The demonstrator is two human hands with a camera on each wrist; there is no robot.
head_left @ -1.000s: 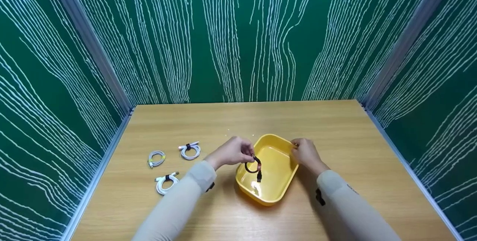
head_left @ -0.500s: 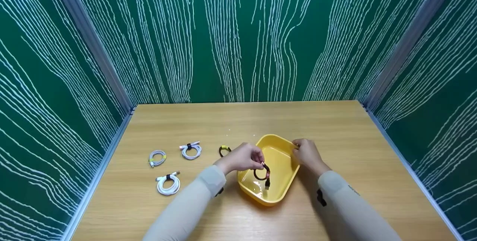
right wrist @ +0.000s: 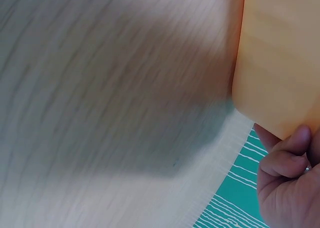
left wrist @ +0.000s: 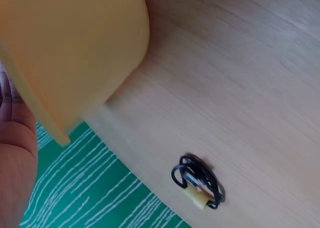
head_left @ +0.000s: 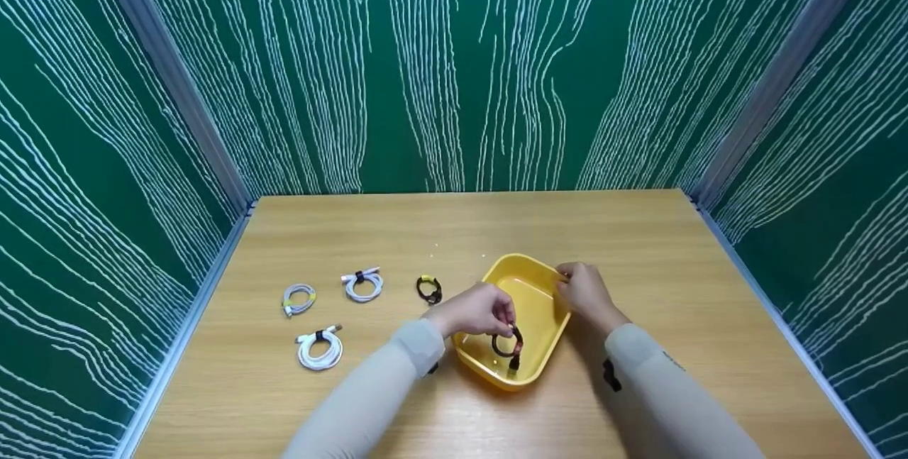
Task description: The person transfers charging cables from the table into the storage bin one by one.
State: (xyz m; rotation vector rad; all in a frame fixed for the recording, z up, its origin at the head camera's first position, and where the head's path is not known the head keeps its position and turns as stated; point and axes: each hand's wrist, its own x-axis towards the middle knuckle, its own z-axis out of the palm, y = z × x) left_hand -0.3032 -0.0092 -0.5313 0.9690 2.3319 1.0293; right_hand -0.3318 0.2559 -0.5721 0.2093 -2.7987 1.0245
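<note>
My left hand point(head_left: 479, 311) pinches a small coiled black cable point(head_left: 505, 354) with a reddish tie, its USB plug hanging down inside the yellow bin point(head_left: 533, 367). In the left wrist view that hand point(left wrist: 17, 153) shows behind the bin's wall point(left wrist: 85, 48), and the cable it holds is hidden. My right hand point(head_left: 586, 296) grips the bin's far right rim; in the right wrist view its curled fingers point(right wrist: 285, 163) close on the bin's edge. Left of the bin lies another coiled black cable point(head_left: 429, 290) with a yellow tie.
Toward the left of the wooden table point(head_left: 355, 232) lie a pale coiled cable with yellow ties point(head_left: 299, 300), one with a dark strap point(head_left: 363, 286) and a thicker white one point(head_left: 320, 348). Green walls with white streaks point(head_left: 418, 76) stand around the table's back and sides.
My left hand has moved right and toward me, lowering the black cable into the bin. The yellow-tied black cable has come into sight behind it. My right hand stays on the rim.
</note>
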